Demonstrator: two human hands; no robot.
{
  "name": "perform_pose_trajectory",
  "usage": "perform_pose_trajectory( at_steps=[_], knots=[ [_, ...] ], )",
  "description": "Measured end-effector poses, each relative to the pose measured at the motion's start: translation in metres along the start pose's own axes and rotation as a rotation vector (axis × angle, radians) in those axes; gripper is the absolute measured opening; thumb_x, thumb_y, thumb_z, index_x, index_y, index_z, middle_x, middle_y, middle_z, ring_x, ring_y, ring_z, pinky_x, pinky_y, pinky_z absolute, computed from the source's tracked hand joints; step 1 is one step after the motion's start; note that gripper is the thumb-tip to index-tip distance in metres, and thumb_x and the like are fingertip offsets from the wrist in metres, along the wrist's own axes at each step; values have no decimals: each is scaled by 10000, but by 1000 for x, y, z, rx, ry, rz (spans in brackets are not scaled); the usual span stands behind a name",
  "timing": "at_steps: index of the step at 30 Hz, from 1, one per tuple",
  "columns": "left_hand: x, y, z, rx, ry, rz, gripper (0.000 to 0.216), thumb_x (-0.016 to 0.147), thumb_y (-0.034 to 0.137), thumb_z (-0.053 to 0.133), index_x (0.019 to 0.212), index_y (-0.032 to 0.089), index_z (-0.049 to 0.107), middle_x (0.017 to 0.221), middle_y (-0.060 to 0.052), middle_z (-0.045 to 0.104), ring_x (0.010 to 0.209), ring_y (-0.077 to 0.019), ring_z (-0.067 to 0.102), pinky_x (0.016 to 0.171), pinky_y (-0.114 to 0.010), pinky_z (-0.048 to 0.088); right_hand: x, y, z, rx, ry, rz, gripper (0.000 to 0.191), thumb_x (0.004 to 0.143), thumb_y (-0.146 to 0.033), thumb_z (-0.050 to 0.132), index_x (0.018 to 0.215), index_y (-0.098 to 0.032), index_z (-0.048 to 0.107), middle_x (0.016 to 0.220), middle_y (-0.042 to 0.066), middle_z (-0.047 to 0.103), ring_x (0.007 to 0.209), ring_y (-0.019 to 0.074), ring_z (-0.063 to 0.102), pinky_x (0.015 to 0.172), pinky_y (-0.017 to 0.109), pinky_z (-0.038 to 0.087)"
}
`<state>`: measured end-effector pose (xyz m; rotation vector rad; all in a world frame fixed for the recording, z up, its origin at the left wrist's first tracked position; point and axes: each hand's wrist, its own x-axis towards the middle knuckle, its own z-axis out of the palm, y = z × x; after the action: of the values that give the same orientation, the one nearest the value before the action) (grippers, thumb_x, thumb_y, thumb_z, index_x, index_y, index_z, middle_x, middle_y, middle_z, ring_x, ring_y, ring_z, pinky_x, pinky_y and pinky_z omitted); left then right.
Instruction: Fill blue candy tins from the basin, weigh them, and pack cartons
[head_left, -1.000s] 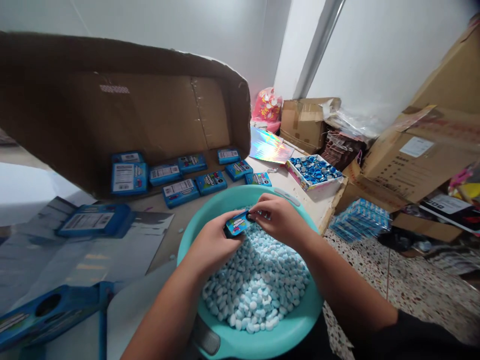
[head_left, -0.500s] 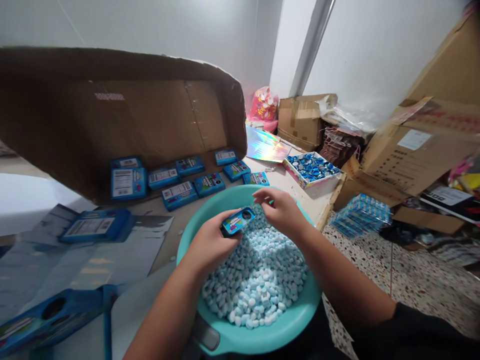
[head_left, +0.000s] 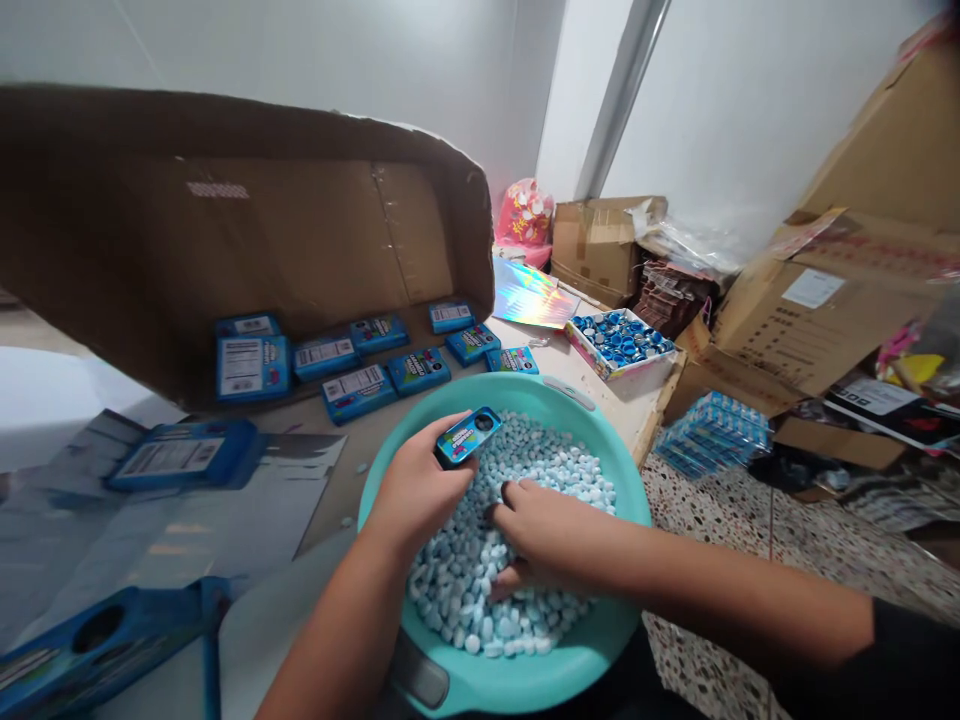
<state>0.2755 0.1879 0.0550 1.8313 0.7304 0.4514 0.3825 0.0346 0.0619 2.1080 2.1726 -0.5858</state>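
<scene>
A small blue container (head_left: 469, 437) sat in the grip of the left hand (head_left: 420, 490), tilted above the far left part of the heap, its printed face up and the dark round spot near one end apparently an opening. Below it, the right hand (head_left: 551, 530) was down among the pale blue and white tablets (head_left: 465, 600) — thumb and fingers parted, some tips sunk out of sight, so whether it touched a particular tablet could not be told. The step in hand looked like gathering tablets; the next move called for closing those fingers on a few while the left hand held the container steady. Around the heap ran the teal basin (head_left: 555, 690). Beyond its rim lay blue packs (head_left: 418, 370), some inside a tipped cardboard box (head_left: 300, 230) — and, farther right, a shallow tray (head_left: 589, 352) of blue caps (head_left: 622, 335).
</scene>
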Motion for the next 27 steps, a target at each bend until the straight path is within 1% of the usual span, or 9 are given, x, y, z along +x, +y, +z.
perform_pose_trajectory(
  at_steps=[4,7,12,15,18,20,23,25,27],
  knots=[
    [0,1,1,32,-22,-7,542,716,218,654,1257,206,626,1155,-40,715,1022,-240,681,889,-340,530,9,13,-5,36,-43,25,339,885,-484,650,998,-164,661,935,110,680,794,244,654,628,301,426],
    [0,1,1,37,1,-9,546,710,215,655,1253,203,610,1155,-44,712,1028,-237,680,873,-328,533,11,20,-19,24,0,46,198,925,-375,612,920,-185,669,890,78,700,768,210,649,606,278,364],
    [1,1,1,17,-20,42,451,697,200,643,1147,188,631,1079,-41,724,989,-230,684,860,-326,535,9,35,-57,41,149,114,205,919,-357,623,826,-177,658,748,53,657,654,168,551,547,284,246],
    [0,2,1,4,-60,81,441,688,173,633,1128,188,644,1071,-37,724,974,-225,682,859,-324,529,10,42,-78,123,267,106,247,912,-362,631,762,-166,635,677,28,598,598,131,456,542,281,226],
    [-3,3,1,-5,-146,119,462,698,148,610,1155,193,656,1089,-42,725,963,-223,680,869,-331,523,18,43,-86,438,432,66,279,911,-394,603,747,-170,622,649,0,571,592,114,444,551,257,285],
    [-4,3,1,-13,-186,120,483,706,144,599,1184,194,652,1116,-48,721,963,-225,680,874,-339,523,29,39,-82,809,585,58,295,906,-437,568,778,-174,610,621,-18,555,558,105,451,530,238,323],
    [-6,3,2,-23,-180,108,495,712,150,599,1203,193,645,1139,-54,715,959,-226,681,847,-335,532,49,33,-69,1347,783,69,286,874,-459,551,797,-184,578,576,-45,514,459,86,409,435,210,282],
    [-7,3,2,-24,-170,123,486,713,146,600,1194,197,650,1123,-48,717,961,-222,680,842,-325,531,60,30,-61,1552,860,53,242,849,-432,562,819,-192,573,587,-49,518,442,82,408,400,198,251],
    [-7,3,3,-22,-170,134,483,716,143,603,1192,207,652,1108,-36,719,974,-217,677,850,-318,525,65,30,-56,1669,904,31,207,831,-403,577,826,-197,563,597,-50,519,446,81,418,393,191,250]
  ],
)
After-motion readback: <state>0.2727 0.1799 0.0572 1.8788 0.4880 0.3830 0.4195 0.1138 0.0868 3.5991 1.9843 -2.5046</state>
